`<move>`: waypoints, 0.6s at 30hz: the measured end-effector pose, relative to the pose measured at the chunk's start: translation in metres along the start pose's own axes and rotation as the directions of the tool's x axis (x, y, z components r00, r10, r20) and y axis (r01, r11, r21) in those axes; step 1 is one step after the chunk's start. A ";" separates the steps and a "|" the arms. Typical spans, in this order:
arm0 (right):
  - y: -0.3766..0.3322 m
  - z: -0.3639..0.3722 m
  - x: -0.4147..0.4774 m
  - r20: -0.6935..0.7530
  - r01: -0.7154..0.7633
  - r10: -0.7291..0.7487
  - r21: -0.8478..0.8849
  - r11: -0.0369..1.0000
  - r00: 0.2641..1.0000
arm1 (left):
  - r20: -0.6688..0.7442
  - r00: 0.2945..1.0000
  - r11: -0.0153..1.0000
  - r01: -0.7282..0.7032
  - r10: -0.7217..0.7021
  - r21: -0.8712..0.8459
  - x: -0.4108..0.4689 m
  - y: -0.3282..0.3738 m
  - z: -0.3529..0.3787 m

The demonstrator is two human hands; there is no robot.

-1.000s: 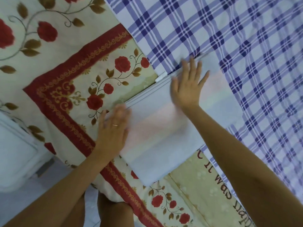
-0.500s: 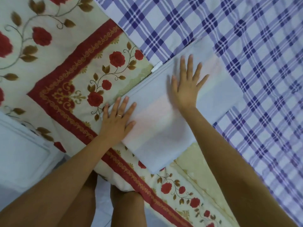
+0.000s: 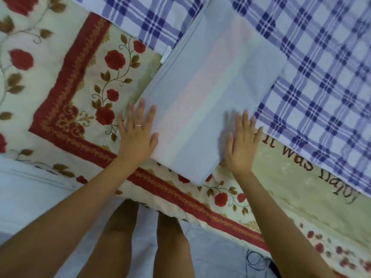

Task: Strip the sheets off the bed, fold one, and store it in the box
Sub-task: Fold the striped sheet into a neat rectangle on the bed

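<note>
A bed fills most of the frame, covered by a cream floral cover [image 3: 66, 81] with red roses and a wide red border. In the lower right the cover has a pale green panel with dark lettering [image 3: 289, 151]. A blue and white plaid sheet [image 3: 321, 77] lies spread over the upper right of the frame.

In the centre we see the folded sheet [image 3: 210, 93], a pale blue oblong running from the top centre down towards the lower middle. It rests partly on the floral cover and partly on the plaid sheet. A small white tag [image 3: 166, 54] sticks out at its upper left edge.

The left hand [image 3: 137, 135], with a ring [image 3: 138, 125] on one finger, lies flat with straight, spread fingers on the lower left edge of the folded sheet. The right hand [image 3: 242, 145] presses flat, fingers spread, on its lower right edge. Neither hand grips anything.

At the bottom centre we see two bare legs [image 3: 120, 227] on a pale floor [image 3: 216, 247] beside the bed. At the lower left edge there is a whitish object [image 3: 30, 193]; we cannot tell what it is.
</note>
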State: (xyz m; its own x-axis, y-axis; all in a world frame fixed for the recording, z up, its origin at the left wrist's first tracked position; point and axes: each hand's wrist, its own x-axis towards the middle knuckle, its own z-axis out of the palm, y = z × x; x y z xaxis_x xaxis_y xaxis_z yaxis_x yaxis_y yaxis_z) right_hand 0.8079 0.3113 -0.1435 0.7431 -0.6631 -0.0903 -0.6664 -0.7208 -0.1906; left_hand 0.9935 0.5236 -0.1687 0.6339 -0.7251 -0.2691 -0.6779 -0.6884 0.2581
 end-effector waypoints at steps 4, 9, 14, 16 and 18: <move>-0.004 0.023 -0.013 0.252 0.516 -0.468 -0.185 0.836 0.847 | 0.115 0.949 0.941 -0.307 0.293 0.142 -0.007 -0.019 0.015; 0.062 0.019 0.047 0.300 0.251 -0.198 -0.151 0.956 0.933 | 0.195 0.931 0.915 -0.346 0.308 0.207 0.005 -0.026 0.017; 0.060 0.000 0.113 0.311 0.012 0.039 -0.162 0.987 0.950 | 0.245 0.911 0.900 -0.383 0.331 0.208 0.010 -0.026 0.014; 0.055 -0.005 0.134 0.300 -0.074 0.122 -0.167 0.983 0.946 | 0.241 0.904 0.885 -0.407 0.354 0.225 0.009 -0.022 0.012; 0.049 -0.009 0.151 0.294 -0.115 0.159 -0.161 0.980 0.943 | 0.218 0.893 0.868 -0.439 0.393 0.234 0.017 -0.018 0.008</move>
State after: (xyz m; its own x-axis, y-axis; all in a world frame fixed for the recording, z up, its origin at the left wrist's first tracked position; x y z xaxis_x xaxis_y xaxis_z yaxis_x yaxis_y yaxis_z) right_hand 0.8871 0.1740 -0.1571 0.6128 -0.6801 -0.4024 -0.7483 -0.6631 -0.0187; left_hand 1.0134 0.5240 -0.1849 0.2186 -0.9144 -0.3408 -0.9535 -0.2745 0.1248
